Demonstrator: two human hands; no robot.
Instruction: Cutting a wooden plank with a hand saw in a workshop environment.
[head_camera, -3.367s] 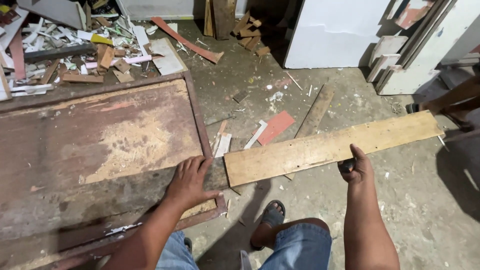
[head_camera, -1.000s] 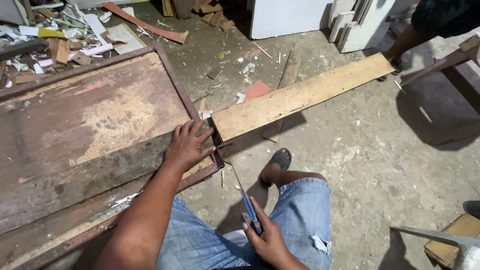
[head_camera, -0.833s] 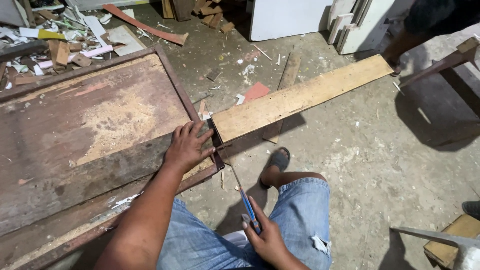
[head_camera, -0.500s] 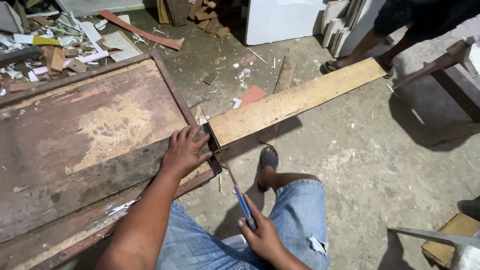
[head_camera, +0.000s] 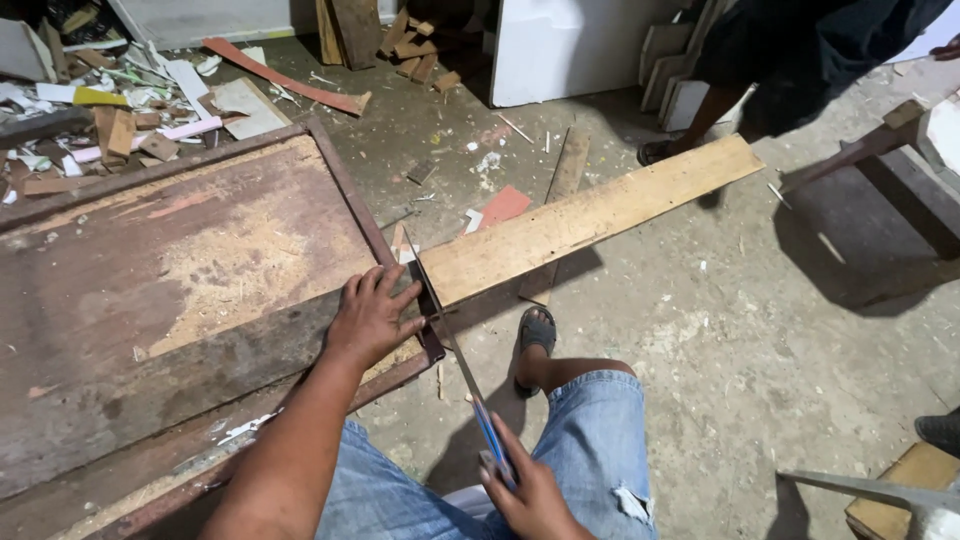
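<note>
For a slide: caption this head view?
Left hand pins plank on workbench; right hand draws handsaw across it.

We had the plank (head_camera: 590, 215) lying across the worktable's (head_camera: 180, 260) right edge and running out over the floor, our left hand (head_camera: 372, 318) pressed on it just left of the saw (head_camera: 450, 350). Our right hand (head_camera: 530, 495) held the saw's handle nearer us, and scrap wood (head_camera: 110, 110) lay heaped behind the table.

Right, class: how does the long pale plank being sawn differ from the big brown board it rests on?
The plank is pale yellow and clean; the brown board is dark, worn and dusted with sawdust. The plank is narrow and sticks out over the floor; the board is broad. The left hand presses the plank's darker end onto the board, and the saw, gripped by the right hand, meets only the plank. Both are flat wood.
</note>
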